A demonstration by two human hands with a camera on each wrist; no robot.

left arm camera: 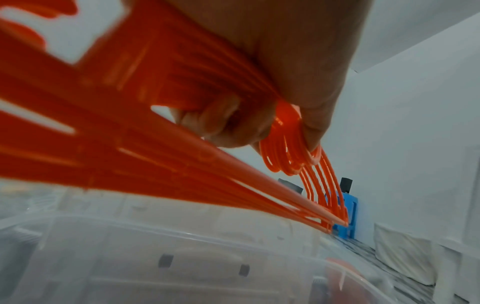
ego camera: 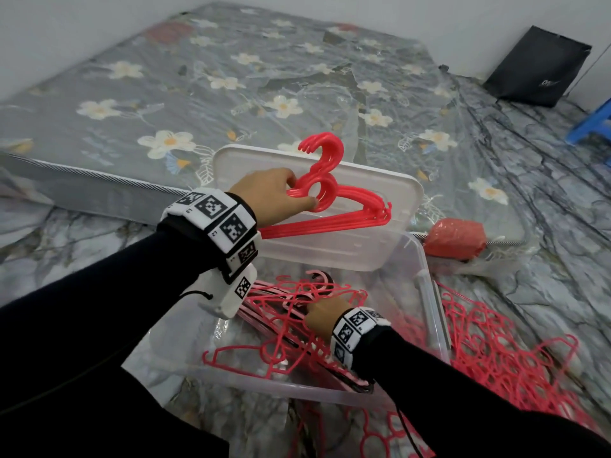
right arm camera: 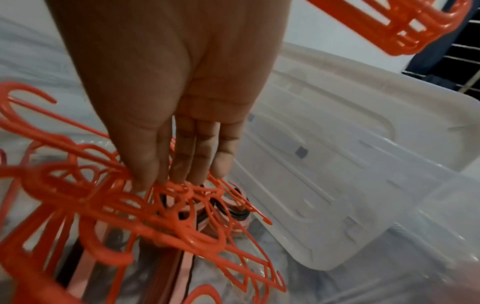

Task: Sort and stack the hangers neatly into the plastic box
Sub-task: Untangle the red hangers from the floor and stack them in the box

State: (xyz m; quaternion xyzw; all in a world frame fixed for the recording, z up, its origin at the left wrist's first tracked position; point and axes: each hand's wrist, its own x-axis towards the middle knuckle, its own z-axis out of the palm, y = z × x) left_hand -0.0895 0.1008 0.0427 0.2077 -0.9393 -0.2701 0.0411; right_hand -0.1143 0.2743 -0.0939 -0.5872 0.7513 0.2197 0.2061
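Note:
My left hand (ego camera: pixel 302 193) grips a tidy bundle of red hangers (ego camera: pixel 330 190) by their necks, hooks upward, above the far side of the clear plastic box (ego camera: pixel 426 292). In the left wrist view the fingers (left arm camera: pixel 233 127) curl round the bundle (left arm camera: pixel 155 133). My right hand (ego camera: pixel 314 309) reaches down into the box. Its straight fingers (right arm camera: pixel 182 164) press on a tangle of red and pale pink hangers (right arm camera: pixel 155 216) lying inside.
The box lid (ego camera: pixel 363 193) leans behind the box against a flowered mattress (ego camera: pixel 165 94). A loose heap of red hangers (ego camera: pixel 496 342) covers the floor to the right. A red wrapped bundle (ego camera: pixel 454 238), a black bag (ego camera: pixel 535 67) and a blue stool (ego camera: pixel 591 123) lie beyond.

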